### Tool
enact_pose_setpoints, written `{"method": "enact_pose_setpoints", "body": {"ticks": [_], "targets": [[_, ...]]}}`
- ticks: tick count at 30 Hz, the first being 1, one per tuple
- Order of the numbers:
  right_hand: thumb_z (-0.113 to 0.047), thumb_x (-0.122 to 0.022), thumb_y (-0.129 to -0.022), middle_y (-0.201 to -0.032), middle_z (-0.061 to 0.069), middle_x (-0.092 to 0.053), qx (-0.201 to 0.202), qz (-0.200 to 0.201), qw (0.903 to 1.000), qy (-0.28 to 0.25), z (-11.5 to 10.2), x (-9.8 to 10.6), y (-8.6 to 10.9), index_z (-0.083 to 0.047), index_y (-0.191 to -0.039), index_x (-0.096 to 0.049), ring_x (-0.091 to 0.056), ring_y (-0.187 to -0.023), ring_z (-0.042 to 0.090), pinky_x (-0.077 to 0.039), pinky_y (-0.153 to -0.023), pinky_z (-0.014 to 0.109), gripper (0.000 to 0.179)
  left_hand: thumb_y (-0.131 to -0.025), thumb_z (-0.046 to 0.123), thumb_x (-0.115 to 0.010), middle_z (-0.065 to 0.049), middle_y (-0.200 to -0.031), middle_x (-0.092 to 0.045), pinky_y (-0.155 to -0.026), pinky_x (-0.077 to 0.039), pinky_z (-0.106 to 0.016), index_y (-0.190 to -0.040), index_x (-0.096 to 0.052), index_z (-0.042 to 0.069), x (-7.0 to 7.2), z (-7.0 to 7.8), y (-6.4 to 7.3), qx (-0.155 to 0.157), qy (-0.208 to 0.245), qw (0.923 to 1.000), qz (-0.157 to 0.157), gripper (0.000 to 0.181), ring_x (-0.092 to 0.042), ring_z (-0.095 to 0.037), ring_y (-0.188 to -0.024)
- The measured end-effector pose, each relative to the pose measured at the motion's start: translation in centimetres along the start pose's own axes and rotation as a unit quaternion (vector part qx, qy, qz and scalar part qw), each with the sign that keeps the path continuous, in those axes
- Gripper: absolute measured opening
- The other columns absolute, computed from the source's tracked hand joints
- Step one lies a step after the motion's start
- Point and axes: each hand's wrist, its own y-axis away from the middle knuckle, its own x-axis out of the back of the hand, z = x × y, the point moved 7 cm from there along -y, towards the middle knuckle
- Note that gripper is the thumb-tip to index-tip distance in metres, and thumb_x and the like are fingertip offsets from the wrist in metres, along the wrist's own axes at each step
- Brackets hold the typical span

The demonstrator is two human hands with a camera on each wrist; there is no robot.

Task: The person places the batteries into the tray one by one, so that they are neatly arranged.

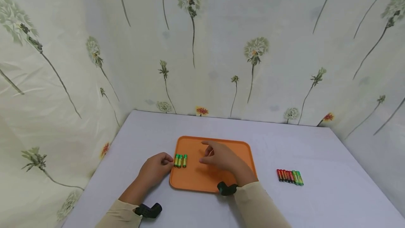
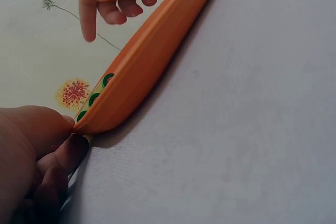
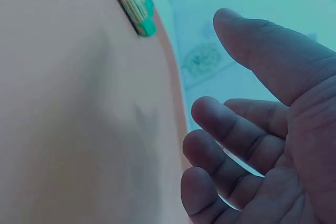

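An orange tray (image 1: 202, 183) lies on the white table. Its left rim is pinched between thumb and fingers of my left hand (image 1: 155, 169); in the left wrist view the thumb (image 2: 42, 127) lies on the rim with the fingers below it. Just inside that rim, three green-and-gold batteries (image 1: 185, 161) stand side by side, one slightly apart from the other two. Over the middle of the tray hovers my right hand (image 1: 221, 157), holding nothing. Its index finger is extended and the others are loosely bent, as the right wrist view of the hand (image 3: 262, 140) shows too.
To the right of the tray, a row of several red and green batteries (image 1: 289, 177) lies on the white tabletop (image 1: 326, 192). A cloth with dandelion prints (image 1: 218, 45) hangs behind and to the sides. Each wrist carries a black camera band (image 1: 148, 210).
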Motion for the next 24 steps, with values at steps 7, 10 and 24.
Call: {"method": "enact_pose_setpoints", "body": {"ticks": [7,10,24], "targets": [[-0.039,-0.083,-0.09,-0.104,-0.006,-0.065,-0.013,0.038,0.9991,0.011,1.2,2.0,2.0,-0.017,-0.153,-0.052,-0.06,-0.09,0.016,-0.051,-0.077,0.035,0.074,-0.097,0.027,-0.074,0.007,-0.089,-0.068,-0.074,-0.048,-0.036,-0.101,-0.071,0.021,-0.1,-0.1,0.1,0.007,0.001,1.0,-0.003,0.008,-0.06,-0.011,-0.083],[-0.039,-0.083,-0.09,-0.103,-0.006,-0.064,-0.024,0.056,0.998,0.013,2.0,2.8,2.9,-0.017,-0.152,-0.053,-0.059,-0.088,0.017,-0.05,-0.074,0.034,0.073,-0.097,0.028,-0.075,0.007,-0.09,-0.068,-0.075,-0.049,-0.036,-0.101,-0.071,0.022,-0.1,-0.1,0.0,0.008,0.004,1.0,-0.003,0.008,-0.06,-0.012,-0.083],[-0.043,-0.081,-0.091,-0.106,-0.001,-0.062,-0.057,0.113,0.9912,0.038,7.1,7.8,7.1,-0.013,-0.149,-0.053,-0.056,-0.094,0.02,-0.049,-0.074,0.035,0.071,-0.096,0.026,-0.074,0.008,-0.088,-0.068,-0.075,-0.049,-0.036,-0.099,-0.072,0.021,0.2,0.3,0.2,-0.002,0.01,0.9999,0.002,0.006,-0.06,-0.011,-0.083]]}}
